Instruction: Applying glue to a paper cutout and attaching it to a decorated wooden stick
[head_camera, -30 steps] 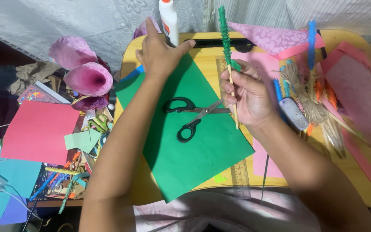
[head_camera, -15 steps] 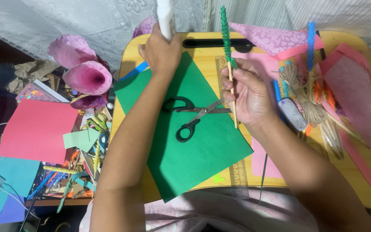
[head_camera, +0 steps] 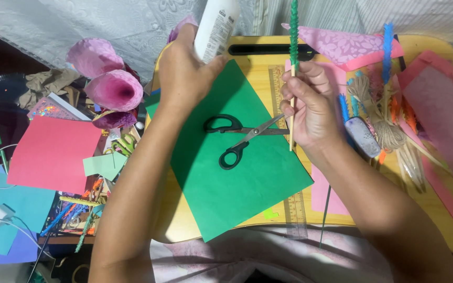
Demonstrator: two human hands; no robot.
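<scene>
Two things are in hand above the green paper sheet (head_camera: 232, 173): the left hand (head_camera: 182, 73) is clamped on one white glue bottle (head_camera: 216, 26), likely light and smooth, best gripped round its body; the right hand (head_camera: 310, 107) pinches one thin stick (head_camera: 292, 99), stiff but probably fragile, green-wrapped above. One pair of black scissors (head_camera: 237, 137) lies on the sheet.

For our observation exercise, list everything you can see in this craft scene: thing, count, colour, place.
Glue bottle: one, white, top centre, held.
Stick: one, wooden, green-wrapped top, held upright.
Green paper: one, on table centre.
Scissors: one, black handles, on green paper.
Table: one, yellow.
Ruler: one, clear, beside green paper.
Paper flowers: several, pink, left.
Red sheet: one, left.
Twine: one bundle, tan, right.
Left hand: grips bottle.
Right hand: fingers pinch stick.
</scene>
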